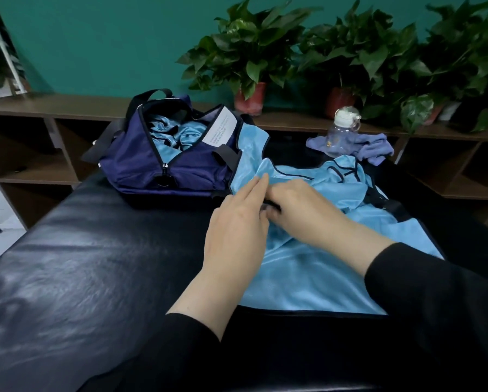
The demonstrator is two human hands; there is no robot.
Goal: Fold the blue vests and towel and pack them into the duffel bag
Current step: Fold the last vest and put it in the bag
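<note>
Head view looks down on a dark padded desk [67, 264] where a light blue vest [307, 273] lies spread out, one corner draped against the navy duffel bag [152, 165], which stands unzipped with more blue fabric bunched inside. Both hands meet on the vest's black trim: the left hand [237, 222] with fingers extended along the cloth, the right hand [302, 205] curled and pinching the fabric. Behind, a purple towel [375, 149] lies crumpled beside a clear bottle [341, 134].
</note>
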